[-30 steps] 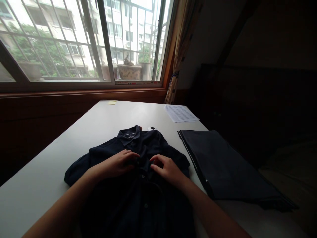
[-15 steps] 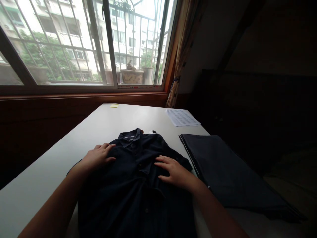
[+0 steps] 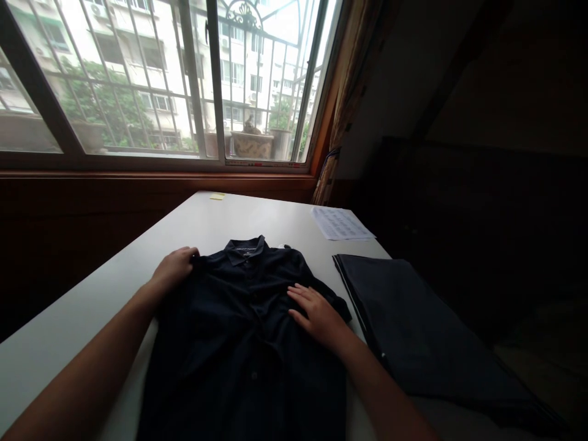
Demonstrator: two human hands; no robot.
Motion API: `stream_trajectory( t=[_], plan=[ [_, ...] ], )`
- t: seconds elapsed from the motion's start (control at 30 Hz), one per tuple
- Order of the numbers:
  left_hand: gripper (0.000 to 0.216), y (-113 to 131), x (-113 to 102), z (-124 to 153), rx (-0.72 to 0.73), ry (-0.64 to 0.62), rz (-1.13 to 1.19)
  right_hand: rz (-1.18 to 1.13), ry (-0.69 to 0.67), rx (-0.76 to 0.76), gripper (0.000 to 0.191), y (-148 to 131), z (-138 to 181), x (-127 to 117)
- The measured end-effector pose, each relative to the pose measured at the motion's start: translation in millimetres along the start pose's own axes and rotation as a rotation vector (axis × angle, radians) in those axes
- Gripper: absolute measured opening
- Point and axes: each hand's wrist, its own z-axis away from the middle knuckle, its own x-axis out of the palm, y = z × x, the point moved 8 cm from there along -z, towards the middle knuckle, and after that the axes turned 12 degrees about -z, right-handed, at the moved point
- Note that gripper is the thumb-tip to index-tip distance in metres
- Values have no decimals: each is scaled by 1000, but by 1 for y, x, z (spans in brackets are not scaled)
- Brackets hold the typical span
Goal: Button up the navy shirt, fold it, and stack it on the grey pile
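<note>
The left hand [image 3: 177, 267] has just moved out to the shoulder seam area of the navy button-up shirt [image 3: 241, 343], at the centre-left of the frame. Its fingers are curled and appear to pinch the cloth at the shoulder edge, though the underside of the grip is hidden. The right hand [image 3: 316, 315] grasps nothing: it rests open, fingers spread, on the shirt front right of centre. For the work in hand, this seems to put the adjusting at the shoulder, with the other palm steadying the front.

The shirt lies face up across the lower centre of the frame on the white table [image 3: 133, 275], its collar [image 3: 247, 250] pointing toward the window [image 3: 257, 79] at the top.

Half a second ago the left hand lay loose on the chest panel; a second ago both hands were near the button placket. The puckered gap low on the front now looks flatter, and the sleeve cloth no longer spreads out at the left. The right hand has barely shifted. The folded dark cloth [image 3: 427, 331] at lower right and the printed sheets [image 3: 342, 223] at upper right keep their places on the tabletop.
</note>
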Motion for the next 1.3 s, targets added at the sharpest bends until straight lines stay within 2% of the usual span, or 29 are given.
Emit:
stream_trajectory(
  t=[0.2,0.3,0.37,0.43,0.47,0.5,0.57,0.6,0.67,0.8,0.97,1.13,1.23,1.3],
  plan=[
    [39,-8,-11,-37,-112,211,-26,17,112,-101,40,-7,-1,-12],
    [42,-3,-12,-42,-88,261,-16,-39,89,-159,38,-23,3,-13],
    [40,7,-13,-37,-42,272,-7,-90,21,-173,39,-34,6,-9],
    [29,25,-17,-24,65,258,20,-122,-69,-150,48,-40,8,-1],
    [23,38,-18,-14,162,222,58,-124,-108,-127,51,-40,9,2],
    [20,53,-19,-1,281,166,110,-114,-136,-95,53,-38,10,4],
    [23,86,-18,33,545,-23,242,-67,-148,-17,50,-26,10,4],
    [25,98,-17,51,627,-112,278,-36,-140,21,47,-18,11,1],
    [31,113,-15,80,699,-211,301,30,-109,88,43,1,11,-4],
    [44,118,-3,104,695,-198,275,149,-43,187,43,38,11,-10],
    [55,119,28,90,689,-181,95,264,9,250,51,61,-6,-11],
    [56,126,42,61,624,-169,49,337,-18,238,58,68,-35,-23],
    [58,128,46,47,592,-164,40,348,3,227,57,56,-50,-32],
    [59,128,47,40,574,-150,39,346,67,205,53,32,-56,-34]
  ],
)
